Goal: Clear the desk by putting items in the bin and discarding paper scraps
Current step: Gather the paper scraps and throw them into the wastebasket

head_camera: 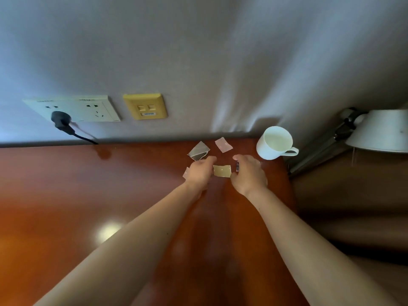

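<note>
Two bare forearms stretch over the glossy counter (pixel 66 195). One white mug (pixel 274 142), empty, stands by the wall, right of the hands and near one lamp (pixel 379 131). Four paper scraps lie there: a grey scrap (pixel 198 151), a pink scrap (pixel 223 145), a yellow scrap (pixel 222 171) between the hands, and a hidden scrap (pixel 186 172) half under the left hand (pixel 199 172). Its fingers curl; I cannot tell whether they grip anything. The right hand (pixel 249 173) pinches a small dark object (pixel 237 166).

Black plug (pixel 60 120) sitting in a white wall socket (pixel 88 108), cable (pixel 81 136) trailing downward, yellow plate (pixel 145 106) sitting just beside it, white lamp shade (pixel 382 131) tilting at right.
</note>
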Tool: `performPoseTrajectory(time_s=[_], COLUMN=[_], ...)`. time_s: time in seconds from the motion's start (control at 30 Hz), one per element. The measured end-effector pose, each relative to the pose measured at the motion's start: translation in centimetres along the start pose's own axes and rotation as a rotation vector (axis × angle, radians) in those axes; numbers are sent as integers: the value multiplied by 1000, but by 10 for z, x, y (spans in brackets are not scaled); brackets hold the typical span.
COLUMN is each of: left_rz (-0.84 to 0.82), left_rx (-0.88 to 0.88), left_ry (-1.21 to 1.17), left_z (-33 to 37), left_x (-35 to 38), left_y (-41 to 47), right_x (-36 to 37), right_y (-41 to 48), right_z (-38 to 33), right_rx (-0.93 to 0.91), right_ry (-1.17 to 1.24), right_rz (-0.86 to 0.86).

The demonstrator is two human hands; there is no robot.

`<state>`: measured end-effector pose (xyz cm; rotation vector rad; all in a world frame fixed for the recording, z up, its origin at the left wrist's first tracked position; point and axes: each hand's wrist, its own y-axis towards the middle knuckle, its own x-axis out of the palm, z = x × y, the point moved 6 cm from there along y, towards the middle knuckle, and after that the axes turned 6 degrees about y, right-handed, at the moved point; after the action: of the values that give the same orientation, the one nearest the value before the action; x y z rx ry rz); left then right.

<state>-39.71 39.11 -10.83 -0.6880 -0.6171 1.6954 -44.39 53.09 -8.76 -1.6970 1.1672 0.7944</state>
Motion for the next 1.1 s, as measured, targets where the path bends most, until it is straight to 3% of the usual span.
performPoseTrajectory(time_s=[0.13, 0.37, 0.53, 0.73, 0.9, 1.1], left_rz=[136, 32, 46, 124, 170, 177], left_rx=[229, 400, 358, 361, 391, 352], left_ry=[517, 1032, 1092, 1160, 1146, 1044], left_z=[11, 18, 20, 23, 18, 6], left_x=[1, 17, 20, 21, 20, 18], left_y=[16, 26, 30, 29, 23, 21], right_x=[7, 14, 7, 17, 19, 10], right_y=[13, 22, 19, 10, 7, 6], right_z=[5, 13, 14, 16, 23, 27], right_rx=[-27, 37, 0, 67, 140, 79], right_ry=[-135, -115, -161, -354, -264, -294], right_rz=[-9, -30, 16, -164, -179, -184])
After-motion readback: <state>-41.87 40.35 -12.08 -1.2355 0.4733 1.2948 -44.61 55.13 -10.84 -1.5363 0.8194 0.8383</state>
